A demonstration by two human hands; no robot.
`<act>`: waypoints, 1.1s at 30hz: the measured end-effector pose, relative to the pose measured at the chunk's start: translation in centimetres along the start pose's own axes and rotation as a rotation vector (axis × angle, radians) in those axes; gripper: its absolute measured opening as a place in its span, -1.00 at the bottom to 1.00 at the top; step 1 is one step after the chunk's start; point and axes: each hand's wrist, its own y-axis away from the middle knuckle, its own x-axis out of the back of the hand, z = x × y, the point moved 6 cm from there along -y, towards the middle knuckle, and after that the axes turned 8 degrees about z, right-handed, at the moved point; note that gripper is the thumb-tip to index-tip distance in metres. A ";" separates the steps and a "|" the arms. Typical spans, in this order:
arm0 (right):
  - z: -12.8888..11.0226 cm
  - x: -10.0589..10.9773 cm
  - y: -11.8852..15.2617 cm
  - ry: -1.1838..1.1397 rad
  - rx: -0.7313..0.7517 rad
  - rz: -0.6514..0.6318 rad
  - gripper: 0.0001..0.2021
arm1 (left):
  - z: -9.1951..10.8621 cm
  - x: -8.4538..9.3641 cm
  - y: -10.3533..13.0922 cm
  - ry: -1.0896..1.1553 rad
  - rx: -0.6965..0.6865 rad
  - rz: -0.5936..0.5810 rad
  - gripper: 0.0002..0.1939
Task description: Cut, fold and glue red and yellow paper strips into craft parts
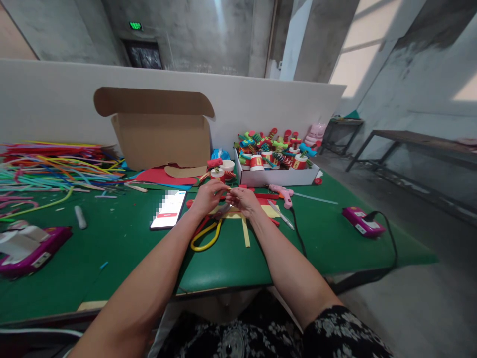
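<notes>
My left hand [209, 197] and my right hand [243, 200] meet over the middle of the green table, fingertips pinched close together on something small and yellowish that is too small to name. Under them lie scissors [222, 211], partly hidden, with yellow strips [246, 231] and red pieces [269, 196]. A yellow bent tube [204, 247] curves on the table below my left hand. Just behind my hands stands a small figure [217, 171] with a white and red body and coiled arms. A pink glue gun [284, 194] lies right of my right hand.
A white box [279, 178] full of colourful figures stands behind, right of an open cardboard box [164, 139]. Coloured pipe cleaners [55, 166] are piled at the left. A phone [168, 210] lies left of my hands. Purple power strips [363, 222] sit at both sides, one with a cable.
</notes>
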 end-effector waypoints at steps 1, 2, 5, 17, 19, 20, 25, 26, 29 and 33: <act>0.0 0.0 0.0 -0.003 -0.002 0.002 -0.88 | -0.1 0.0 0.0 -0.003 -0.007 -0.003 -0.80; 0.0 0.0 0.1 -0.006 -0.002 0.004 -0.88 | -0.2 -0.1 0.0 -0.001 -0.008 -0.004 -0.80; -0.2 -0.1 0.2 -0.014 0.002 0.001 -0.87 | -0.6 -0.3 0.1 0.012 0.001 -0.015 -0.81; -0.7 -0.2 0.1 -0.054 -0.018 -0.020 -0.90 | 0.4 -0.6 0.3 -0.118 -0.221 0.034 -0.76; -0.7 -0.2 0.1 -0.043 0.001 -0.058 -0.92 | 0.6 -0.5 0.3 -0.150 -0.266 0.061 -0.75; -0.7 -0.2 0.1 -0.036 0.010 -0.075 -0.92 | 0.6 -0.5 0.3 -0.156 -0.274 0.074 -0.75; -1.0 -0.2 0.0 0.014 0.084 -0.100 -0.93 | -0.2 0.3 0.0 -0.048 -0.068 0.126 -0.81; -1.0 -0.2 0.0 0.029 0.103 -0.098 -0.91 | -0.6 0.6 0.0 0.000 0.022 0.151 -0.80; -1.1 -0.2 -0.2 0.088 0.168 -0.095 -0.83 | -1.9 0.8 0.0 0.185 0.292 0.175 -0.72; -1.1 -0.4 -0.3 0.172 0.232 -0.110 -0.74 | -2.4 -0.3 0.4 0.352 0.478 0.043 -0.61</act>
